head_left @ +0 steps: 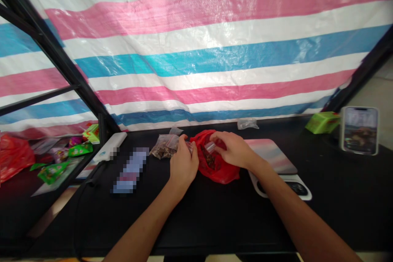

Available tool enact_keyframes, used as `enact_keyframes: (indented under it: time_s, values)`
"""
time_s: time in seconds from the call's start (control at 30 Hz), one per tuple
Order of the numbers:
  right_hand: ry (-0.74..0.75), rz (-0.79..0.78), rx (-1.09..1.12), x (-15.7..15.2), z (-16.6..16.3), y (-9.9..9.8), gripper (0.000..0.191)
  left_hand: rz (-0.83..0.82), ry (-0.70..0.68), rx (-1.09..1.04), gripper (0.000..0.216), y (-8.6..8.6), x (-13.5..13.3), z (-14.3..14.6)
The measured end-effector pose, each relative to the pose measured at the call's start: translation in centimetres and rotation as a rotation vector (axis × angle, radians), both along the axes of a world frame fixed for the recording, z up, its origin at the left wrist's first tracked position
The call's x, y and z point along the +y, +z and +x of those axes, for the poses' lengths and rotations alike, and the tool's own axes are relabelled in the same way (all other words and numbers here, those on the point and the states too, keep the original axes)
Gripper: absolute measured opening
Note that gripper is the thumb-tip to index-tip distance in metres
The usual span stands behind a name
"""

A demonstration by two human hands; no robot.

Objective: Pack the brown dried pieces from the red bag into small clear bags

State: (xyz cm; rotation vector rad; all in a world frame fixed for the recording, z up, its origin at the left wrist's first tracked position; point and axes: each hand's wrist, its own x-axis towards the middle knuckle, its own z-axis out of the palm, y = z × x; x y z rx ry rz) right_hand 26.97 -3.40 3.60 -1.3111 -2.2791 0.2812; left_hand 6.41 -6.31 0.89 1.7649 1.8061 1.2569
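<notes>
A red plastic bag (225,175) lies open in front of me with small dark brown bits (211,160) inside. Over its mouth, my right hand (236,149) pinches a small clear plastic piece (210,146); whether it is a little bag or a scoop I cannot tell. My left hand (183,163) is closed at the red bag's left edge, holding a small clear zip bag (190,146) mostly hidden by the fingers. Just behind that hand, filled clear zip bags (162,147) of brown pieces rest on the black table (196,221).
To the right lie a pinkish flat case (273,153) and a white-edged phone (303,192); farther right are a green box (322,123) and an upright phone (360,131). Left stand a blurred-out item (132,170), a white power strip (112,145) and green packets (53,172). Crumpled clear plastic (247,123) lies behind.
</notes>
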Motion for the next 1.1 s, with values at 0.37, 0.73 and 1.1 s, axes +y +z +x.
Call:
enact_keyframes:
  time_s: [0.37, 0.73, 1.1]
  values:
    - [0.092, -0.126, -0.091, -0.1, 0.4, -0.6, 0.042, -0.06, -0.32, -0.432, 0.069, -1.1, 0.5, 0.7]
    - [0.081, -0.205, -0.019, -0.5, -0.2, -1.0, 0.036, -0.206, -0.122, -0.739, 0.07, -1.4, 1.5, 0.6]
    - [0.084, -0.196, 0.004, -0.5, -0.8, -1.5, 0.037, -0.075, -0.168, -0.631, 0.062, -0.3, 1.5, 0.2]
